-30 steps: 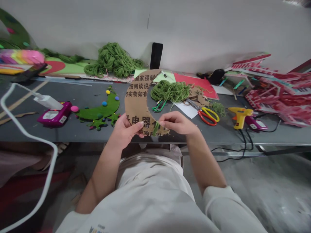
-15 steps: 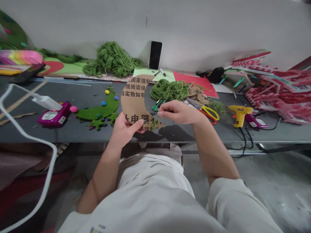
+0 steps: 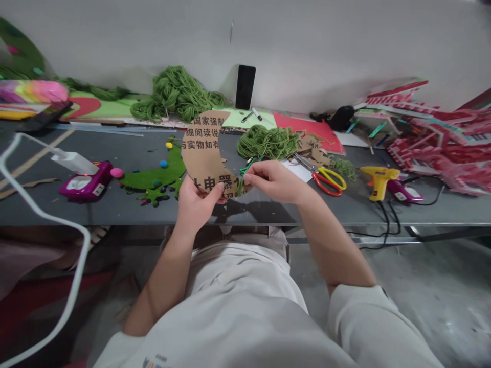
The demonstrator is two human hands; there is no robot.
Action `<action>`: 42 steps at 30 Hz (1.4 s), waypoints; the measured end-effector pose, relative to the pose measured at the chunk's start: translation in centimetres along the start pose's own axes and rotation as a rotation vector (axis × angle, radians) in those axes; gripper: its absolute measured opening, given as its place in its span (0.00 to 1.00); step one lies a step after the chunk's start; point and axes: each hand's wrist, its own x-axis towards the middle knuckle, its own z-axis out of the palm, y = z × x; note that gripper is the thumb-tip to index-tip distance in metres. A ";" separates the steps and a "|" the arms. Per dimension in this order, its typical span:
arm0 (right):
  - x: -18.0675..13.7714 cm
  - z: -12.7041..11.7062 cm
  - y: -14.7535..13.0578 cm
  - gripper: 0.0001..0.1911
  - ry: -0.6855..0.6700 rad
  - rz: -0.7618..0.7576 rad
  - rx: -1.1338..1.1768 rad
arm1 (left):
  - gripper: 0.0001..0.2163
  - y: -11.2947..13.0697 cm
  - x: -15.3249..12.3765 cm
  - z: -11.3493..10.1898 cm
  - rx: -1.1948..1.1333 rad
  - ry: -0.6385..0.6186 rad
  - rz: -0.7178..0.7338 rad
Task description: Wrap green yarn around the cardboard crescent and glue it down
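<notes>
A crescent-shaped piece of brown cardboard (image 3: 199, 156) with black printed characters is tilted up above the table. My left hand (image 3: 197, 202) grips its lower edge, thumb across the front. Around its lower right end sits a short band of green yarn (image 3: 240, 186). My right hand (image 3: 274, 180) is closed in a pinch right beside that band, at the cardboard's end; the strand between its fingertips is mostly hidden. Behind my right hand lies a loose coil of green yarn (image 3: 266, 142). A green felt crescent (image 3: 153, 176) with coloured pompoms rests left of my left hand.
Scissors (image 3: 329, 180) with red and yellow handles and a yellow glue gun (image 3: 378, 181) lie to the right. A phone (image 3: 245, 88) leans on the wall beside a large yarn heap (image 3: 180, 92). A white cable (image 3: 79, 245) hangs at left from a purple power strip (image 3: 86, 184).
The cardboard and my left hand have shifted slightly left, the cardboard's top also rising a little. My right hand has moved slightly left and down, closer to the yarn band.
</notes>
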 end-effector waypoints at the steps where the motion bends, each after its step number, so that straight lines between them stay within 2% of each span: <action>1: -0.3 0.4 -0.4 0.13 0.040 0.003 -0.025 | 0.23 0.1 -0.1 0.2 0.005 0.026 0.011; 5: -2.0 2.2 -2.2 0.12 0.184 0.051 -0.180 | 0.24 0.4 -0.5 0.8 0.008 0.116 0.057; 10: -4.0 3.9 -3.6 0.12 0.272 0.117 -0.272 | 0.25 1.0 -1.0 1.1 0.010 0.135 0.105; 17: -5.5 6.0 -2.8 0.13 0.362 0.091 0.035 | 0.25 1.5 -1.6 1.5 -0.029 0.163 0.114; 22: -5.7 7.1 -1.9 0.16 0.408 0.102 0.292 | 0.23 0.4 -1.6 1.1 -0.078 0.149 0.096; 26: -5.8 7.4 -1.8 0.16 0.404 0.104 0.367 | 0.24 -0.3 -1.5 0.9 -0.153 0.121 0.028; 35: -5.7 7.4 -1.4 0.15 0.384 0.059 0.444 | 0.21 0.9 -1.4 1.0 -0.372 0.029 -0.093; 42: -5.6 7.5 -1.0 0.15 0.359 0.041 0.528 | 0.19 0.6 -1.2 0.9 -0.528 -0.126 -0.324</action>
